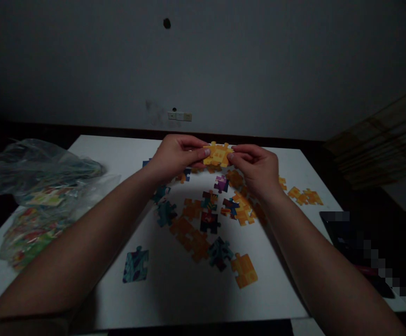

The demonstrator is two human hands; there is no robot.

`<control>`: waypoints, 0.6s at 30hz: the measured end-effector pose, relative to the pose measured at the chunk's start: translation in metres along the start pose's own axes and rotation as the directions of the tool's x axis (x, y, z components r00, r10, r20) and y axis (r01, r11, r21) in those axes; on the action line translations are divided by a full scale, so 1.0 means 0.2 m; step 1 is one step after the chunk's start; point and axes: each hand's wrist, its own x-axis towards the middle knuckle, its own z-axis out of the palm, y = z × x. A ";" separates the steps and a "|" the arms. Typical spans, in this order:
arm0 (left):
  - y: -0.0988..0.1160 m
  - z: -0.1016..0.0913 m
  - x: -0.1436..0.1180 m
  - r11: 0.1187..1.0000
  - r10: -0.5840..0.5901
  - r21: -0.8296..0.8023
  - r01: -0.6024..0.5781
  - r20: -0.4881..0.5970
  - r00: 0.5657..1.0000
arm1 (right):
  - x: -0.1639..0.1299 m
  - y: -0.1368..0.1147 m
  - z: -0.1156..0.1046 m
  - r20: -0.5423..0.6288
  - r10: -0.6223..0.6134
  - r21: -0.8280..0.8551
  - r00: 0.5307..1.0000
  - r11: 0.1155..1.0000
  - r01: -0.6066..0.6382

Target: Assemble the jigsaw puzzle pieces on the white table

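Both hands are raised over the far middle of a white table (175,289). My left hand (175,156) pinches the left edge of a yellow-orange jigsaw piece cluster (217,154), and my right hand (257,168) pinches its right edge. The cluster looks like two joined pieces held flat between my fingertips. Below the hands lie several loose puzzle pieces (210,219), mostly orange, some teal, dark blue and purple. An orange piece (244,269) and a teal piece (136,265) lie nearest to me.
Clear plastic bags (40,186) with colourful puzzle pieces sit at the table's left edge. More orange pieces (304,196) lie at the right. A dark object (357,252) rests on the right front corner. A wall with a socket strip (179,115) stands behind.
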 end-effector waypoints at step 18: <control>-0.04 0.00 0.01 0.987 -0.141 -0.067 0.146 0.077 0.987 | -0.05 0.01 0.08 -0.096 -0.076 -0.062 0.992 0.996 0.070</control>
